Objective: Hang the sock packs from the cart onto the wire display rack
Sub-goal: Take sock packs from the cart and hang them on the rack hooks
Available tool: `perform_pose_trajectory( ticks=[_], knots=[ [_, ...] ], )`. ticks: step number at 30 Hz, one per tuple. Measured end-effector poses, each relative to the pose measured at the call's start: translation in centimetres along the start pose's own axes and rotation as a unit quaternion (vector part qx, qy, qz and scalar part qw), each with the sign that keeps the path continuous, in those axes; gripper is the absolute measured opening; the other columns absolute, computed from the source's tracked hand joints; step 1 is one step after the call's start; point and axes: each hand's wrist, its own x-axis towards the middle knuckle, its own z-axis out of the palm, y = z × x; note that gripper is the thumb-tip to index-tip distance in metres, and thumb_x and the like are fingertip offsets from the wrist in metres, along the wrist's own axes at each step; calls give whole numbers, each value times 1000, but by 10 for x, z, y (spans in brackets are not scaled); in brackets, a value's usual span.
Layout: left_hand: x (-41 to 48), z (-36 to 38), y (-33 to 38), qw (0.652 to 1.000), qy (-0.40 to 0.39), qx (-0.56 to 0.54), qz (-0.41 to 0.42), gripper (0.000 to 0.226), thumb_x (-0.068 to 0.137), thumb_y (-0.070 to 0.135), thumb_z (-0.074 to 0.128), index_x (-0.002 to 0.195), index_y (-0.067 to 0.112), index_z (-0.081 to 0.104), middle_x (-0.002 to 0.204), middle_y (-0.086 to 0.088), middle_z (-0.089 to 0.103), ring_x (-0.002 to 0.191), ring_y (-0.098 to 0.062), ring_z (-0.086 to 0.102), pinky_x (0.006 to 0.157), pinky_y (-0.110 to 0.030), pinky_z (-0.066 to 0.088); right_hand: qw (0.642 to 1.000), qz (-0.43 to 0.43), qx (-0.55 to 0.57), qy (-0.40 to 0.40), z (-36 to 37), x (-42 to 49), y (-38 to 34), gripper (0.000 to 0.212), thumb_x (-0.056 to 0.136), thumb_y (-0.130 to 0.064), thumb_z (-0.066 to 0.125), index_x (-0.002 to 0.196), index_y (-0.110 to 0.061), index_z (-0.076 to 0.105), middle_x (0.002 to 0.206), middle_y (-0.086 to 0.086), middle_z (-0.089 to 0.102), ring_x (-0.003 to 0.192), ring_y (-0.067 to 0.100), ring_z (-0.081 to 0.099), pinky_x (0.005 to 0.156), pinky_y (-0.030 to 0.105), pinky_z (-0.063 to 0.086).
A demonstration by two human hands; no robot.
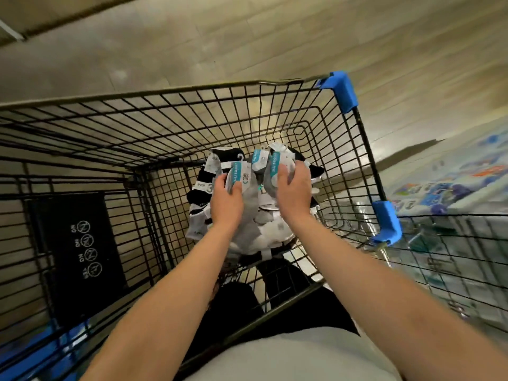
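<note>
Our white shirt (288, 358) and two bare forearms fill the lower edge, reaching down into the cart (165, 92). Sock packs (272, 232) in grey, white and black, with teal-and-white paper labels, lie heaped on the cart's wire bottom toward its right side. Our left hand (226, 200) curls its fingers (236, 188) round a grey sock pack (242, 174) at the label. Our right hand (294, 188) grips a second sock pack (275, 165), thumb on its label. Both packs sit at the top of the heap. Blue corner guards (343, 92) cap the cart's right rim, and a black flap (82, 251) with printed symbols hangs at left. Beyond lie a wood-pattern floor (247, 37) and, at right, blurred shelves of goods (453, 182).
</note>
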Motion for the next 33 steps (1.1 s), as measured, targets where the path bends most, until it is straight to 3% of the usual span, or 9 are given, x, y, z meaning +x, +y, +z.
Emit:
perform_pose_trajectory(
  ticks=[6, 10, 13, 15, 17, 19, 23, 26, 33],
  knots=[
    [-61, -11, 42, 991, -72, 1, 113, 36, 107, 28, 49, 142, 20, 45, 122, 2, 60, 95, -11, 59, 66, -20, 48, 996, -17, 76, 29, -75, -52, -32, 21, 103, -36, 52, 104, -17, 58, 100, 1, 62, 84, 12, 59, 72, 27, 52],
    [-115, -22, 61, 972, -132, -14, 192, 33, 104, 39, 53, 135, 28, 48, 120, 0, 64, 104, -24, 67, 86, -49, 60, 985, 0, 168, 47, -129, -105, -38, 16, 101, -36, 56, 89, -25, 57, 80, -8, 63, 69, -2, 61, 65, 15, 51],
    [-158, -25, 79, 954, -153, 5, 258, 30, 105, 32, 53, 133, 21, 52, 112, 3, 61, 101, -17, 62, 82, -28, 52, 974, -27, 192, 114, -166, -154, -38, 15, 103, -34, 54, 89, -29, 52, 77, -13, 53, 65, -2, 49, 62, 15, 40],
    [-188, -24, 92, 940, -161, 24, 299, 22, 106, 26, 52, 126, 16, 52, 95, 8, 57, 85, -13, 58, 64, -14, 41, 966, -32, 206, 152, -190, -185, -34, 7, 104, -36, 52, 107, -29, 54, 93, -11, 60, 79, 3, 53, 65, 15, 41],
    [-222, -21, 103, 923, -184, 39, 336, 16, 107, 24, 52, 121, 16, 51, 86, 11, 53, 72, -8, 51, 55, -8, 40, 955, -30, 221, 196, -213, -215, -29, 27, 105, -35, 51, 130, -25, 52, 112, -15, 55, 96, 4, 52, 76, 16, 42],
    [-253, -10, 112, 903, -217, 45, 367, 21, 106, 24, 53, 124, 13, 54, 82, 11, 50, 67, -2, 46, 54, -6, 42, 938, -39, 215, 268, -235, -241, -20, 39, 104, -35, 52, 140, -20, 50, 119, -17, 51, 104, 3, 51, 88, 20, 43],
    [-318, 20, 123, 865, -284, 75, 406, 22, 106, 30, 52, 125, 19, 53, 91, 16, 48, 76, 5, 45, 60, -12, 33, 908, -34, 218, 355, -277, -278, 4, 27, 101, -39, 55, 121, -23, 59, 104, -14, 65, 96, 6, 63, 84, 29, 53],
    [-364, 50, 125, 841, -322, 68, 429, 27, 105, 31, 52, 124, 13, 57, 94, 2, 59, 73, -3, 51, 55, -13, 39, 885, -20, 251, 391, -315, -303, 26, 29, 96, -46, 53, 118, -30, 62, 106, -7, 68, 97, 14, 66, 84, 37, 55],
    [-459, 120, 116, 778, -380, 86, 494, 40, 101, 40, 54, 135, 18, 52, 116, 1, 64, 107, -20, 62, 90, -38, 50, 827, -4, 275, 490, -408, -358, 108, 36, 96, -43, 51, 120, -18, 60, 103, -5, 59, 91, 13, 55, 81, 32, 45]
  ],
)
